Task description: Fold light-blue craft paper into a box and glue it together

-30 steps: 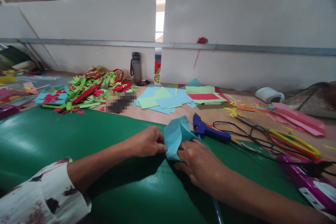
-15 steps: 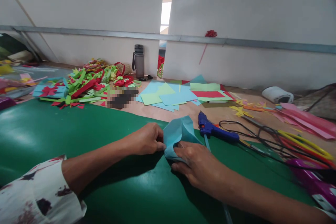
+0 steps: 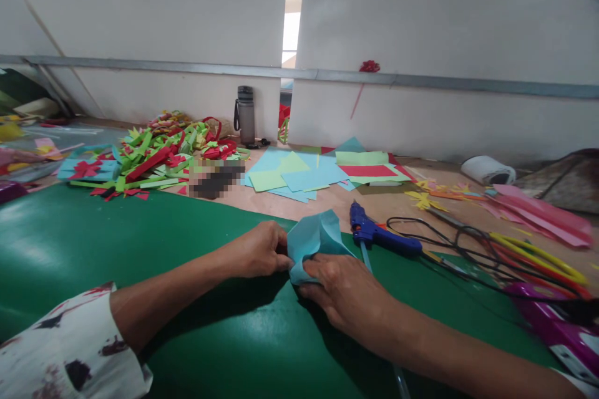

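A bent sheet of light blue paper (image 3: 314,238) stands up from the green mat (image 3: 140,243) between my two hands. My left hand (image 3: 259,250) is closed and pinches the paper's left edge. On the lower right part of the sheet rests my right hand (image 3: 344,292), its fingers curled and pressing it against the mat. Just right of the paper lies a blue glue gun (image 3: 379,235), untouched.
Loose blue, green and red paper sheets (image 3: 313,171) lie behind the mat. A heap of cut paper strips (image 3: 159,153) sits at the back left beside a grey bottle (image 3: 245,115). Black cables (image 3: 463,246), coloured sticks, a purple tool (image 3: 556,327) and a white roll (image 3: 487,169) crowd the right.
Both hands stayed on the blue paper. The right hand has crept a little left along the sheet, folding it tighter, and the view has shifted slightly.
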Available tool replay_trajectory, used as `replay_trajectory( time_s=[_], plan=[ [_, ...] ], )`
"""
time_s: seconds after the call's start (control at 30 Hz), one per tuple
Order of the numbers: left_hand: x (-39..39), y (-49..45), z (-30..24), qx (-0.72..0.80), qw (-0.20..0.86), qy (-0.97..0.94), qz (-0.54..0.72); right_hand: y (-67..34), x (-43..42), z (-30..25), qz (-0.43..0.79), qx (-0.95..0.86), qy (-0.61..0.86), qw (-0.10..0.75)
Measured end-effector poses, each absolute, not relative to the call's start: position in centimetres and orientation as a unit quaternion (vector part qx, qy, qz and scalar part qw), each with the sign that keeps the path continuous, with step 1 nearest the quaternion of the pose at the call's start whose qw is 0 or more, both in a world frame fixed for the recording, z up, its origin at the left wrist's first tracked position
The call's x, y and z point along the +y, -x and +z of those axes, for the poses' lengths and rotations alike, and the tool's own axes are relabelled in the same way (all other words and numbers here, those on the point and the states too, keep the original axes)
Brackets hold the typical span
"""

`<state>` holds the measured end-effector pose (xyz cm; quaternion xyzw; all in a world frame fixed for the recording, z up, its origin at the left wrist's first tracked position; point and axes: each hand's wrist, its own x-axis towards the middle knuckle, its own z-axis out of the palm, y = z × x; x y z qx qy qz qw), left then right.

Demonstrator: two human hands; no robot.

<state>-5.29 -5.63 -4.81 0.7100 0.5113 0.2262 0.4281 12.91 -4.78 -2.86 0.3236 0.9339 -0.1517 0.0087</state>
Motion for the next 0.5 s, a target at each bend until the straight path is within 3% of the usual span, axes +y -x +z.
replay_trajectory(
  time_s=[0.5],
  plan=[
    [-5.7, 5.3, -4.7, 0.472, 0.427, -0.736, 0.229, -13.0, -4.7, -3.9, -0.121, 0.946, -0.291, -0.073]
  ],
)
